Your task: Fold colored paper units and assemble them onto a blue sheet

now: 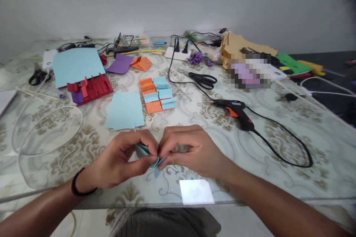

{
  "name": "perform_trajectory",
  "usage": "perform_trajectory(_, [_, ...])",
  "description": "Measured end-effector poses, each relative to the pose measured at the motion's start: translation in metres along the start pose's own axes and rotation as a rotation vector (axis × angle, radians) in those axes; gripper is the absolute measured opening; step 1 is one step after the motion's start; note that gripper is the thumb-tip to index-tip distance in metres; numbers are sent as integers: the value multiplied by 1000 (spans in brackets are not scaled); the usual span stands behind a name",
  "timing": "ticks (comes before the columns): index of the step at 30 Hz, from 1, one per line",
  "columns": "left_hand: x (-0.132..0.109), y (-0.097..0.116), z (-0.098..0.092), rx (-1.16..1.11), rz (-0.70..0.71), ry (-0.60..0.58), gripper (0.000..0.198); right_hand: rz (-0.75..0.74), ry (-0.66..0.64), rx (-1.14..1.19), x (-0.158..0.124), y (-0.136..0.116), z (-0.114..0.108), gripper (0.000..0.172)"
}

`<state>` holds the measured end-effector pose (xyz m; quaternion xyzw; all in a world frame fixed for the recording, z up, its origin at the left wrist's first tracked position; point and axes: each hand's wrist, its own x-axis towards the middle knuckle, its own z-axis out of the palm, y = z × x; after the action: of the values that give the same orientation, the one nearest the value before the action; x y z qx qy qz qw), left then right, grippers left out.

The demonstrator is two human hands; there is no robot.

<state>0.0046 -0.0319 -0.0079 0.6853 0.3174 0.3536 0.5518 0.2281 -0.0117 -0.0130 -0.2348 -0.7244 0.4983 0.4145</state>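
Note:
Both my hands meet over the near middle of the glass table [278,177]. My left hand [119,161] and my right hand [191,152] pinch a small folded piece of light blue paper [144,152] between thumbs and fingertips. Most of that paper is hidden by my fingers. Just beyond my hands lies a stack of light blue sheets [125,111]. Farther back sits a row of folded orange and light blue pieces [157,94].
A black and orange glue gun [236,109] with a looping cord lies to the right. Black scissors [203,79], folded red paper pieces [91,87], a large blue sheet [76,64], a purple sheet [121,63], a power strip [178,53] and brown card stacks [239,46] fill the back.

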Motion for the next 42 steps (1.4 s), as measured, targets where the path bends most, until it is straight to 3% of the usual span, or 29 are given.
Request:
perform_trajectory(7, [0, 2, -2, 82, 42, 27, 6, 53, 5, -8, 1, 0, 1, 28])
perform_trajectory(17, [-1, -2, 0, 114, 30, 45, 11, 16, 40, -147, 0, 1, 2, 22])
perform_trajectory(20, [2, -2, 1, 148, 20, 147, 8, 90, 78, -177, 1, 2, 2, 17])
perform_trajectory(23, [4, -5, 2, 181, -19, 275, 24, 156, 91, -160, 3, 3, 2, 9])
perform_trajectory(26, [4, -8, 2, 284, -146, 329, 35, 204, 121, -151, 3, 5, 1, 6])
perform_trajectory(29, [4, -6, 0, 321, -246, 296, 27, 232, 145, -173, 4, 4, 0, 5])
perform_trajectory(34, [4, 1, 0, 181, -292, 204, 31, 284, 149, -220, 4, 3, -3, 7])
perform_trajectory(42, [3, -3, 0, 293, -287, 215, 19, 352, 164, -176, 5, 4, -3, 14])
